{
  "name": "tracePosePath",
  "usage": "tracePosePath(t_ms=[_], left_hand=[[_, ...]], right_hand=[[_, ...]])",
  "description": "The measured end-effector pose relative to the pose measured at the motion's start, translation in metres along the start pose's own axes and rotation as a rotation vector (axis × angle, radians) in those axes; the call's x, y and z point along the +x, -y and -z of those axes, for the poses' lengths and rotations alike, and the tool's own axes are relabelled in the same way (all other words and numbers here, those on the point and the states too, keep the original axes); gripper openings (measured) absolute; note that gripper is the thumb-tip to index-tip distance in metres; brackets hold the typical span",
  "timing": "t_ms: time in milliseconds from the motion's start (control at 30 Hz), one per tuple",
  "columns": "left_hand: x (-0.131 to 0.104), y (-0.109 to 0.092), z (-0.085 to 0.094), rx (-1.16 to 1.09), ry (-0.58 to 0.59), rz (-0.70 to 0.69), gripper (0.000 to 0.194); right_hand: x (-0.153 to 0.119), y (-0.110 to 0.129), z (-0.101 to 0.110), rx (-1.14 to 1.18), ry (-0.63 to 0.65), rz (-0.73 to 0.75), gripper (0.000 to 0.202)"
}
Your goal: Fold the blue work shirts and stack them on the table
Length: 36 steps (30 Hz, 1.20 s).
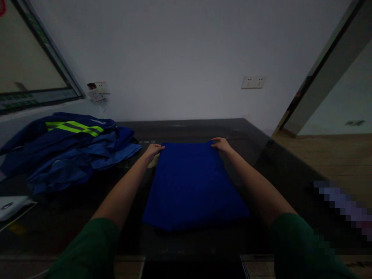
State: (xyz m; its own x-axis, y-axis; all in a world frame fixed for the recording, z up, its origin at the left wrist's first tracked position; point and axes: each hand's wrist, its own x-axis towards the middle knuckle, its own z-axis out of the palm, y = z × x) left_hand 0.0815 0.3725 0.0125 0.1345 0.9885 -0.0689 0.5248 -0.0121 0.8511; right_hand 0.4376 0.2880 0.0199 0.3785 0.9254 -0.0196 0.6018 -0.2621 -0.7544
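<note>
A blue cloth point(194, 186), folded into a flat shape that widens toward me, lies on the dark table point(180, 130). My left hand point(154, 150) pinches its far left corner between thumb and fingers. At the far right corner, my right hand point(221, 144) grips the cloth's edge in the same way. Both arms are stretched forward, one on each side of the cloth.
Crumpled blue clothes point(78, 151) with yellow-green stripes are heaped on the left of the table. A white device point(13, 205) lies at the left edge. The wall with a socket point(252, 82) stands behind. A blurred, pixelated object point(343, 205) is at the right.
</note>
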Motion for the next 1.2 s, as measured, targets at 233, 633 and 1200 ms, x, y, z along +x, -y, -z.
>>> tracePosePath(t_ms=[233, 633, 1200], left_hand=[[-0.005, 0.002, -0.012, 0.373, -0.155, -0.016, 0.017], [-0.046, -0.007, -0.034, 0.746, 0.185, -0.515, 0.044], [-0.163, 0.026, 0.04, 0.408, 0.061, -0.276, 0.055]], right_hand=[[-0.02, -0.004, -0.01, -0.238, -0.096, 0.073, 0.041], [-0.057, 0.007, -0.038, -0.623, 0.084, 0.346, 0.048], [-0.112, -0.048, -0.006, -0.238, -0.109, 0.428, 0.046]])
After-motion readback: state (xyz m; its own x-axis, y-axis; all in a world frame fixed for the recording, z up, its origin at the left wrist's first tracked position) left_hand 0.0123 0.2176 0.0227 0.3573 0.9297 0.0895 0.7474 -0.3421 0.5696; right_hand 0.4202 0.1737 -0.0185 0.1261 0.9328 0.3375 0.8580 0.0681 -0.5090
